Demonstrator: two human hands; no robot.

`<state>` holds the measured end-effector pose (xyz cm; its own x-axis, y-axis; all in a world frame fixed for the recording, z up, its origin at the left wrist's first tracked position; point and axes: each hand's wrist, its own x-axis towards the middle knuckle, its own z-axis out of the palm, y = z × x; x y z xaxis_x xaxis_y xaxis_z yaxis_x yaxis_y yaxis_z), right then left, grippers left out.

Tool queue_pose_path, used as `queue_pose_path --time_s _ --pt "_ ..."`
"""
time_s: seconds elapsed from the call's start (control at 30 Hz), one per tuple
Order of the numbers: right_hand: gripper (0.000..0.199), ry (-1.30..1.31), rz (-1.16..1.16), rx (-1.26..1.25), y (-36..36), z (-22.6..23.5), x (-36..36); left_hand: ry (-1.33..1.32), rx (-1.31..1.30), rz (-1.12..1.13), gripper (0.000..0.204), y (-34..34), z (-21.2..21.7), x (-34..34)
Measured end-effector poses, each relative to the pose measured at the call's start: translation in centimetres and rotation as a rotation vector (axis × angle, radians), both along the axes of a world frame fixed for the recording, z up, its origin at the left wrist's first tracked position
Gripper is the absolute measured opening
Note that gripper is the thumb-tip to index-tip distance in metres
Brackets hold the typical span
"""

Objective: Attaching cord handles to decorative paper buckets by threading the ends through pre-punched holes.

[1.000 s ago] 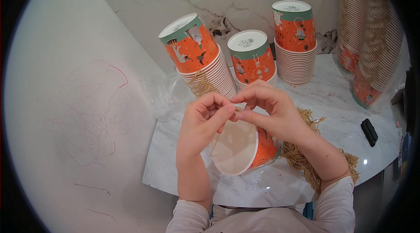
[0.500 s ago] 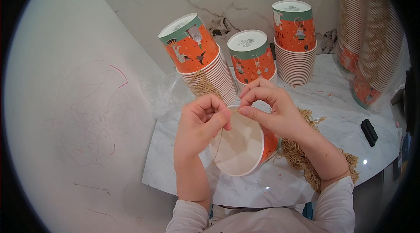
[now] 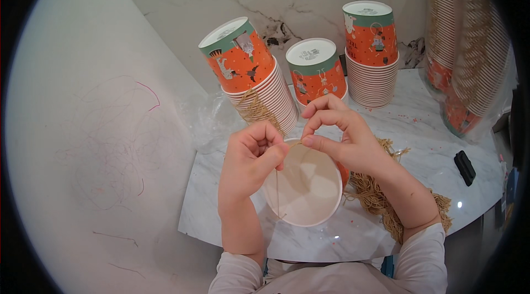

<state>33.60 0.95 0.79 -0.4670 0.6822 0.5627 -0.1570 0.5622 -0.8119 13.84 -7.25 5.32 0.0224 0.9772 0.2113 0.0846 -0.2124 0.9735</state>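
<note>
Over the marble table, paper cup tilted, mouth toward camera, both hands pinching twine.

- Round white-lined paper cup near the table's front edge: matt, smooth inside.
- Thin tan twine (jute-like): rough, fibrous, as is the loose heap toward the right edge.
- White grey-veined marble tabletop: polished, faintly glossy.
- Stacked orange-and-green printed paper cups along the back edge: smooth, slight sheen.
- Clear plastic wrap: crinkled, shiny.
</note>
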Motion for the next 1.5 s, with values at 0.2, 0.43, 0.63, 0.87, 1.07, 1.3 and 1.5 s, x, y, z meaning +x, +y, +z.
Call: queue_pose_path --time_s 0.2,0.43,0.63,0.87,1.07,1.3,1.5 --pt "0.010 -0.016 0.002 0.015 0.0 0.2 0.1 0.002 -0.010 -0.025 0.008 -0.2 0.1 -0.2" --pt "0.009 -0.075 0.135 -0.063 0.0 1.0 0.8 -0.046 -0.013 -0.083 0.009 -0.4 0.3 -0.2" --pt "0.012 0.008 0.244 0.031 -0.4 1.3 0.6 -0.023 -0.018 -0.096 0.008 -0.3 0.2 0.1" --pt "0.009 0.008 0.241 -0.026 -0.4 1.3 0.6 0.012 -0.050 -0.167 0.007 -0.2 0.1 -0.1" --pt "0.008 -0.080 0.296 -0.191 -0.7 1.5 1.1 0.020 -0.036 -0.170 0.007 -0.2 0.0 0.0" --pt "0.008 -0.030 0.412 -0.317 -0.4 1.1 1.1 0.019 -0.033 -0.191 0.008 -0.2 0.0 0.1" --pt "0.007 -0.018 0.417 -0.345 -0.3 1.1 1.1 -0.005 -0.007 -0.176 0.019 -0.2 0.3 0.4"
